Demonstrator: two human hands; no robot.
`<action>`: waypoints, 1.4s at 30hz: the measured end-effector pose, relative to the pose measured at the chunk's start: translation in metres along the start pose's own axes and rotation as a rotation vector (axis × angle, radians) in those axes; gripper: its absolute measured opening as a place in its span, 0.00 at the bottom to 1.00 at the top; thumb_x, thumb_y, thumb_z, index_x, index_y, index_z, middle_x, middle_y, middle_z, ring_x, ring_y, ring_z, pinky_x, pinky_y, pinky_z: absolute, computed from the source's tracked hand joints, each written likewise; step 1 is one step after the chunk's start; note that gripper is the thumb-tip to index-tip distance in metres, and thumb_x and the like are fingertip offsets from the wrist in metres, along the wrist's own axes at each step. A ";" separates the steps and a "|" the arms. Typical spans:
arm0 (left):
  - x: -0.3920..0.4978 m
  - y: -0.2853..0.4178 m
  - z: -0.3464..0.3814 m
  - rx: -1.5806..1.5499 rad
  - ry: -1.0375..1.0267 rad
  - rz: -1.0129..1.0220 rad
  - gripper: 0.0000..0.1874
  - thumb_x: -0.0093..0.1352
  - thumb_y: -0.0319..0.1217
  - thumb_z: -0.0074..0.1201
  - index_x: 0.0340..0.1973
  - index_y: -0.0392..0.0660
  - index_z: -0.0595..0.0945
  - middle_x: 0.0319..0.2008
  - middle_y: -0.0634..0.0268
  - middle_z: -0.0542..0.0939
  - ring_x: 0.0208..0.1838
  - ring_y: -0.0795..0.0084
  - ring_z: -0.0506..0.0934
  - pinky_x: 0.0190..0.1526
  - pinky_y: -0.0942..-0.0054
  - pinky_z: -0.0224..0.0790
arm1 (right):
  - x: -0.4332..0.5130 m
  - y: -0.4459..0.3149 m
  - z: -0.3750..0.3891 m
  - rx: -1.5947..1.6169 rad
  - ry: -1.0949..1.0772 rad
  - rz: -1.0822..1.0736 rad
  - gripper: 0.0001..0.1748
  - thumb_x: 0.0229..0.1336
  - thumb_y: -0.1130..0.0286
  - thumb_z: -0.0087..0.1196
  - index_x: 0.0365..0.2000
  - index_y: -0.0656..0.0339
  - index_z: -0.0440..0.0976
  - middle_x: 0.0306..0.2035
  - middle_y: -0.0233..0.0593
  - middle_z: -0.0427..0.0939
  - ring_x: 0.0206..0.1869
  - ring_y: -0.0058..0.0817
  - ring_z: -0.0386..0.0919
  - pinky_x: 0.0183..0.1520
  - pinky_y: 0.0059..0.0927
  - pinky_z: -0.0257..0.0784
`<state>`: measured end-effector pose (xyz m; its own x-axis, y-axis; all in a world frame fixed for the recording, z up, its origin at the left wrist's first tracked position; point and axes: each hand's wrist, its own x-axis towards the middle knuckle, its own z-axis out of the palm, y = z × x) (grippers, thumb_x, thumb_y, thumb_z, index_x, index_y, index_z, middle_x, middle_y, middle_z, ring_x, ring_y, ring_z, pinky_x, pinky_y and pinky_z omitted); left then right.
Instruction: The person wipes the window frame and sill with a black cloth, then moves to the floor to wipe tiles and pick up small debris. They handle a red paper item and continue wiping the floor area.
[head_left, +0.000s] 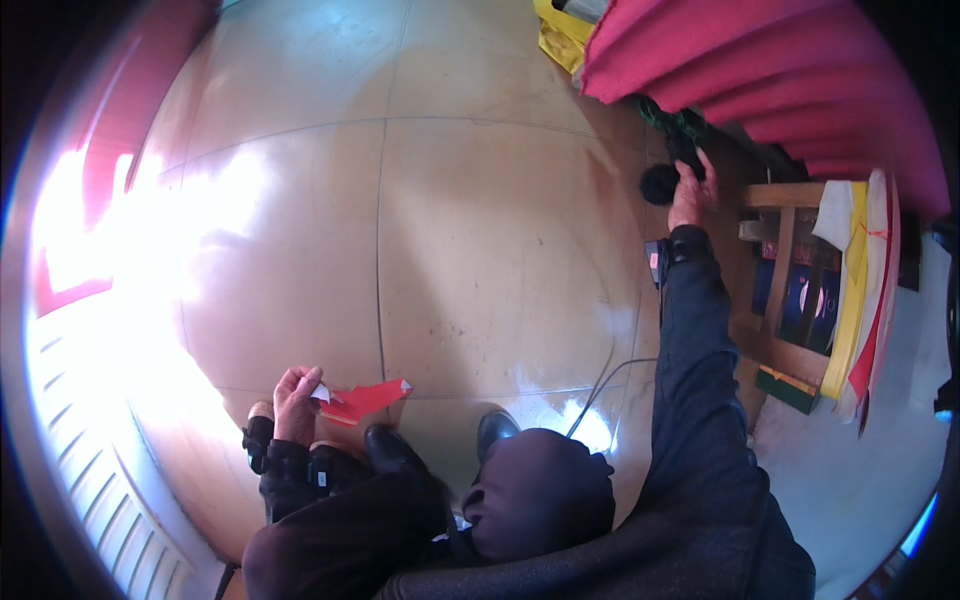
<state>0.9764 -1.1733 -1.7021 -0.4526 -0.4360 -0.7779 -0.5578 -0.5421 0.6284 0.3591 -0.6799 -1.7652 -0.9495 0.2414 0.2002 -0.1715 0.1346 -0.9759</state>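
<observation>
My left hand (296, 405), low on the left beside my knee, pinches a torn strip of red paper (364, 401) with white showing at its ends. The strip hangs out to the right above the floor. My right hand (694, 191) is stretched far forward to the right, beside a round, fuzzy black ball (659, 185). Its fingers lie on either side of a dark item (682, 150); whether they grip it is hidden. Tangled green strands (660, 114) show just beyond, under the hem of a pink cloth (720, 60).
A wooden stool or rack (784, 247) stands right of my arm, with yellow, white and red sheets (855, 300) over its side. Near it lies a green box (786, 388). A thin black cable (600, 386) crosses the tiled floor (487, 247). A yellow bag (562, 37) sits ahead.
</observation>
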 end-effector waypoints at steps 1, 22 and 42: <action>0.000 -0.001 -0.001 -0.006 0.008 -0.004 0.10 0.81 0.34 0.68 0.44 0.44 0.82 0.32 0.70 0.84 0.31 0.78 0.84 0.30 0.80 0.70 | 0.004 0.004 -0.007 -0.188 0.080 -0.030 0.29 0.62 0.76 0.71 0.64 0.59 0.84 0.63 0.43 0.85 0.65 0.38 0.82 0.72 0.37 0.75; 0.003 0.018 -0.011 0.016 0.051 0.007 0.08 0.81 0.32 0.68 0.43 0.46 0.83 0.32 0.72 0.84 0.28 0.81 0.82 0.29 0.83 0.69 | -0.039 -0.013 0.003 -0.561 -0.137 -0.105 0.36 0.70 0.61 0.68 0.73 0.62 0.74 0.71 0.55 0.79 0.73 0.51 0.78 0.78 0.47 0.71; 0.021 0.023 0.009 0.037 -0.033 0.023 0.07 0.82 0.32 0.67 0.45 0.45 0.83 0.33 0.72 0.84 0.31 0.79 0.82 0.31 0.81 0.67 | -0.213 -0.041 0.096 -0.571 -0.714 -0.458 0.34 0.56 0.70 0.69 0.66 0.50 0.81 0.73 0.46 0.78 0.73 0.51 0.77 0.77 0.54 0.70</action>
<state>0.9478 -1.1884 -1.7046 -0.4877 -0.4236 -0.7633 -0.5725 -0.5049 0.6460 0.5431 -0.8287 -1.7761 -0.7908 -0.5526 0.2633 -0.5841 0.5526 -0.5946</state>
